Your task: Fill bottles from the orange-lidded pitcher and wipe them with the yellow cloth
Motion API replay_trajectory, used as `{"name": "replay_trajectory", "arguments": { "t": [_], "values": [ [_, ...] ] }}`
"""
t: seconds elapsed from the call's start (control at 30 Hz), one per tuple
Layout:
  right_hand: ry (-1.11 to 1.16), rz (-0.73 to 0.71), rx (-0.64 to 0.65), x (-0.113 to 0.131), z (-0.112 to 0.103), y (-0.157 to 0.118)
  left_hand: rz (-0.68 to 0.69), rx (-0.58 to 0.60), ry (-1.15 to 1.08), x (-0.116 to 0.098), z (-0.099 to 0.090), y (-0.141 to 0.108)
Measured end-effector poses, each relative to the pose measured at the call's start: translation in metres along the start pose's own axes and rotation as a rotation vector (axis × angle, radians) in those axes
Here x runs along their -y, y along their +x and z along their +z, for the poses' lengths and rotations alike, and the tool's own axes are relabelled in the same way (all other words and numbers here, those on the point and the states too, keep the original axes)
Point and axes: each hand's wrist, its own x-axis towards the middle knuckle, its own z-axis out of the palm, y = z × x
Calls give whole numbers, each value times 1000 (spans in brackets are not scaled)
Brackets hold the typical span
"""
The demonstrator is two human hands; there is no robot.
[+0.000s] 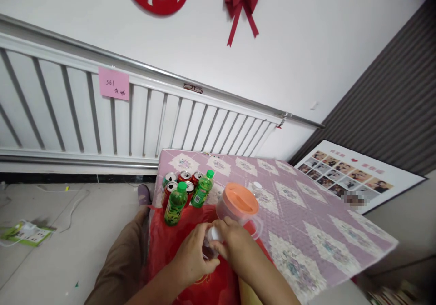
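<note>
A small clear bottle (208, 250) with a white cap (214, 235) is between my two hands, over a red bag (190, 232). My left hand (194, 253) wraps round the bottle's body, and the fingers of my right hand (235, 242) close on its cap. Just beyond my right hand stands a clear pitcher with an orange lid (240, 198). Two green bottles, one nearer (175, 207) and one farther (202, 190), stand ahead of my left hand beside several opened cans (185, 176). Another white-capped clear bottle (256, 187) is behind the pitcher.
A purple patterned cloth (293, 218) covers the table. Behind it runs a white radiator (153, 114) with a pink note (114, 84). A framed photo board (354, 173) leans at the right. On the floor at left lies a power strip (30, 233) with a cable.
</note>
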Motion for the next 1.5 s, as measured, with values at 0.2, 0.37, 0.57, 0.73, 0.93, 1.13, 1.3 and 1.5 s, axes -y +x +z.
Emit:
{"name": "replay_trajectory", "arguments": {
  "t": [0.2, 0.37, 0.57, 0.73, 0.93, 1.13, 1.3, 1.5],
  "values": [
    [349, -144, -118, -21, 10, -4, 32, -12, -8, 1, 1, -1],
    [727, -147, -120, -38, 41, 2, 18, -8, 8, 2, 1, -1],
    [884, -111, -246, -31, 61, 2, 18, -14, 39, 7, 4, -2],
    [811, -5, -367, -18, 68, -2, 72, -32, 36, 7, 5, -1],
    [713, 212, -551, -4, 94, 0, 88, -22, 9, 5, 1, -1],
    [781, 321, -622, 5, 101, 2, 79, 0, -2, 5, -1, -2],
    [931, 259, -523, -2, 89, -4, 70, 11, -16, 1, -2, -2],
    [947, 203, -499, -2, 90, -7, 65, 15, -25, 3, -1, -2]
  ]
}}
